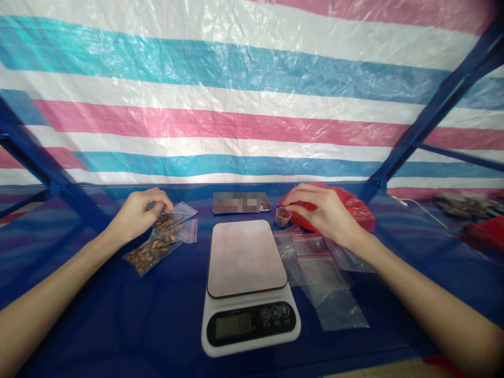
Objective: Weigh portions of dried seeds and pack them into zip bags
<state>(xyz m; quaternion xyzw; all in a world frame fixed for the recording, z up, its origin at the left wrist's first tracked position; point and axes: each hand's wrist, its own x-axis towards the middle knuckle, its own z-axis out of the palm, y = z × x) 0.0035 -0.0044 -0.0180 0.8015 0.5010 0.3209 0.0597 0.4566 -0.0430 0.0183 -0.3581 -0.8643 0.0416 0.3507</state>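
My left hand (147, 206), its fingers curled, is at the upper edge of a small clear zip bag (164, 223) holding brown pieces. It appears to pinch that bag. A second zip bag (147, 256) of larger brown chunks lies just in front, overlapping it. Across the table, my right hand (321, 207) has its thumb and fingertips at the rim of a small clear plastic cup (282, 217) with something brown inside. Between the hands stands a white kitchen scale (247, 260), its plate bare, its display seeming to read 0.0.
Behind the right hand lies a red plastic bag (356, 210). Flat clear zip bags (326, 278) overlap right of the scale. A phone-like flat device (241, 202) lies behind the scale, its screen blurred. Blue metal struts (417, 126) and a striped plastic sheet (236, 121) enclose the blue table.
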